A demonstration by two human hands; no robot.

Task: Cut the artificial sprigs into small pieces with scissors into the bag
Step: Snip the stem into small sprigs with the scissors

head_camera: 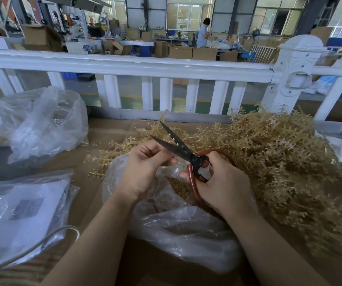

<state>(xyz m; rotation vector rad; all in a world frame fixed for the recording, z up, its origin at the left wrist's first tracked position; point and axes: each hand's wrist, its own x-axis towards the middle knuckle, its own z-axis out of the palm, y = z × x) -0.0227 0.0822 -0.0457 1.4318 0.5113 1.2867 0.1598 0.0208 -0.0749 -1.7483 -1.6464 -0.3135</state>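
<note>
Scissors [183,150] held over the bag [182,228], blades parted in a narrow V, tips pointing up and left, away from the person; long axis runs from lower right at the red-brown handles to upper left at the tips. Right hand [225,186] grips the handle loops, fingers curled round them. Left hand [145,168] has its fingers curled, pinching a short pale sprig [174,141] that sits between the blades; little beads of it show against the dark steel.

Bag is clear plastic, mouth open just under the hands, with a small heap of tan cut bits inside. Big pile of uncut tan sprigs [279,159] to the right on the cardboard-covered counter [112,137], a few spreading behind the bag to the left. Second clear bag [42,120] at far left, contents hard to make out. Flat plastic-wrapped packet [21,213] at near left. White railing [124,67] behind the counter.
</note>
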